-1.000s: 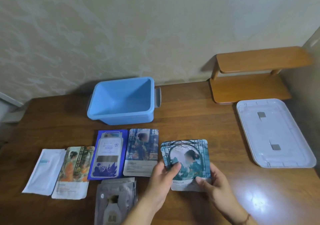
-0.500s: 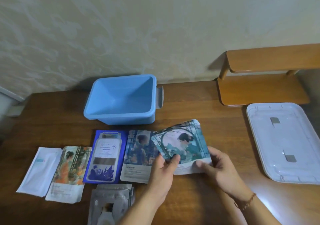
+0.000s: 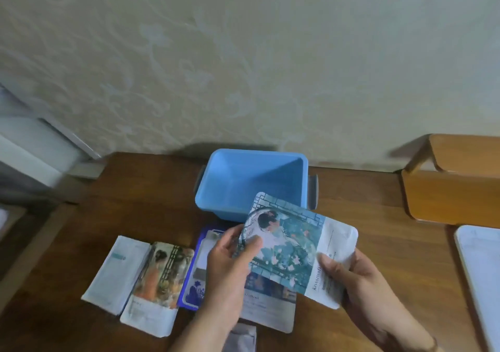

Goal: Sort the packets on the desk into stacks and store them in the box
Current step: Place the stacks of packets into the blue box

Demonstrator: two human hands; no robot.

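Counts: six packets were visible. One teal packet (image 3: 292,246) was held; five on the desk: white (image 3: 115,270), orange (image 3: 159,278), dark blue (image 3: 196,278), blue-picture (image 3: 270,305), grey (image 3: 240,338). One blue box (image 3: 251,181). One white lid (image 3: 481,276). One wooden shelf (image 3: 454,189). Two hands: left (image 3: 230,267), right (image 3: 359,284).

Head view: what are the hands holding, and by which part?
The teal packet, lifted in front of the blue box. The left hand pinches its illustrated end; the right hand grips its white end.

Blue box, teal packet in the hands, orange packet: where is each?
blue box (image 3: 232,189), head view, inner left wall.
teal packet (image 3: 289,246), head view, middle of printed picture.
orange packet (image 3: 159,273), head view, orange figure.
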